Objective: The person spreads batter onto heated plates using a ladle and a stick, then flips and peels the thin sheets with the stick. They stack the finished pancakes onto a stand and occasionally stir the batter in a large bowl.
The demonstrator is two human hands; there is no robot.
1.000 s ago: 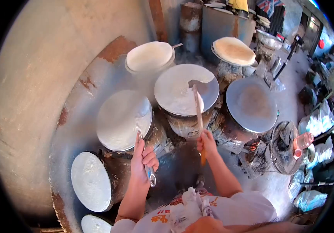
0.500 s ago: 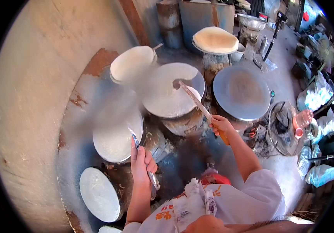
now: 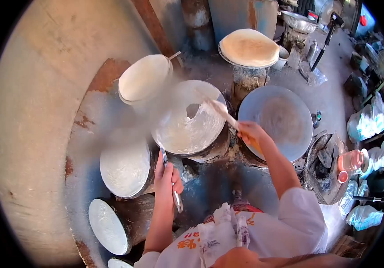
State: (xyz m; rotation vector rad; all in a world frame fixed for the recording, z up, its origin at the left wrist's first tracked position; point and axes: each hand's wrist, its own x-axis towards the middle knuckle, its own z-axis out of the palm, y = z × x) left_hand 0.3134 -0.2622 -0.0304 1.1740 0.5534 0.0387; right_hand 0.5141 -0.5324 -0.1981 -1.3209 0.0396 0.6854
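Note:
My right hand [image 3: 251,134] is closed around the handle of a flat wooden spatula [image 3: 221,110], whose blurred blade lies over the round griddle [image 3: 158,142] in the middle. Pale batter [image 3: 201,134] coats most of that griddle, leaving a small dark bare patch near its centre. In my left hand [image 3: 167,178] is a slim, shiny metal tool [image 3: 177,201], its upper tip at the griddle's near left rim. Steam or a blur hides part of the left side of the batter.
More griddles surround me: a batter-coated one [image 3: 125,167] at left, a white-coated one [image 3: 108,225] below it, and a dark one [image 3: 281,117] at right. Stacked thin flatbreads [image 3: 249,47] sit on a stump behind. Pink plastic jug [image 3: 350,160] and bags [image 3: 370,118] lie right.
The wooden spatula has swept across the griddle. Batter covers more of the far right side, and the bare patch is smaller. My left hand and its metal tool are now nearer the middle griddle's rim.

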